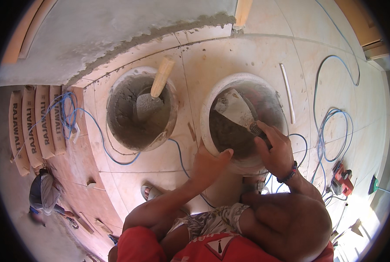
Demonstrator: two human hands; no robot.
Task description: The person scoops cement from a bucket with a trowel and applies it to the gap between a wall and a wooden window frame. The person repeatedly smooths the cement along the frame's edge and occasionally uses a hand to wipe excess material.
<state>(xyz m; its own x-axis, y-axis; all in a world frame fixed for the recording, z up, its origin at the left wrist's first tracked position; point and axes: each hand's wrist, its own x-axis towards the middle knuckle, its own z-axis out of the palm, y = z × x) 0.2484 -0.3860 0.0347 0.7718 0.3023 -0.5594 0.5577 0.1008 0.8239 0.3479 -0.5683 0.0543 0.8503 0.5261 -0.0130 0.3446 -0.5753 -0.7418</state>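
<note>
Two round whitish buckets stand before me. My left hand (pixel 213 162) is closed on the near left rim of the right bucket (pixel 226 81), thumb over the edge. My right hand (pixel 274 148) grips the dark handle of a wide metal trowel (pixel 235 107), whose mortar-streaked blade lies over the inside of that bucket; grey material is at the bottom. The left bucket (pixel 138 73) holds thick grey mortar (pixel 127 124) and a second trowel (pixel 162 76) with its pale wooden handle sticking up.
Brown paper bags (pixel 37 126) lie at far left, near blue cable (pixel 111 153). A co-worker (pixel 45 194) is at lower left. A wall step (pixel 147 22) runs behind the buckets. A white strip (pixel 287 94), coiled hose (pixel 334 131) and red power tool (pixel 343 183) lie at right.
</note>
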